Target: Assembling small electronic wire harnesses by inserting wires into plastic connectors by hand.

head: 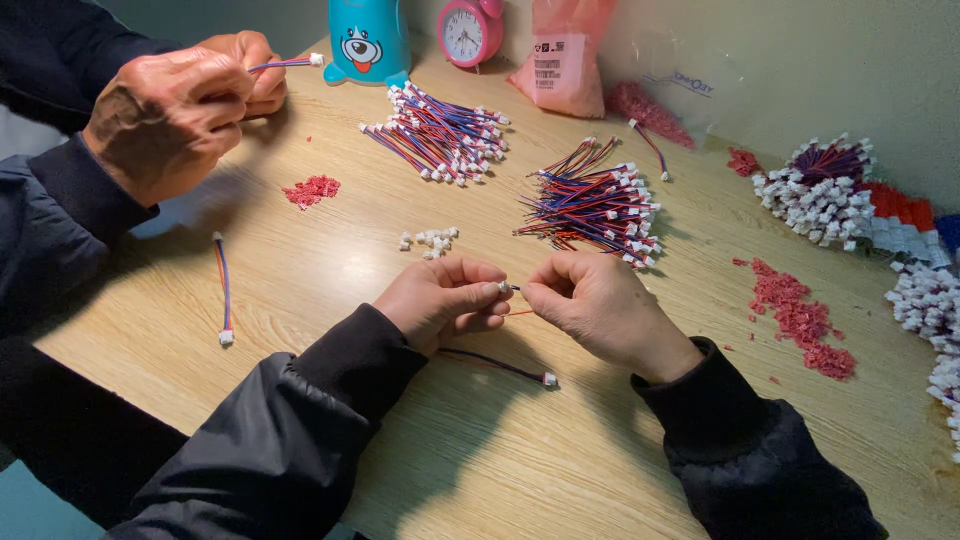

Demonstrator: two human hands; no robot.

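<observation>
Short red-and-purple wire lead with a white plastic connector (500,366) sits between both hands over the wooden table (480,460): left hand (440,300) pinches one end in closed fingertips, right hand (600,305) pinched shut right against it, tail trailing below to a connector at the table. Small pile of loose white connectors (430,240) just beyond, bundle of matching wire leads (595,205) behind that. Co-worker's hands (185,105) at far left hold another lead.
</observation>
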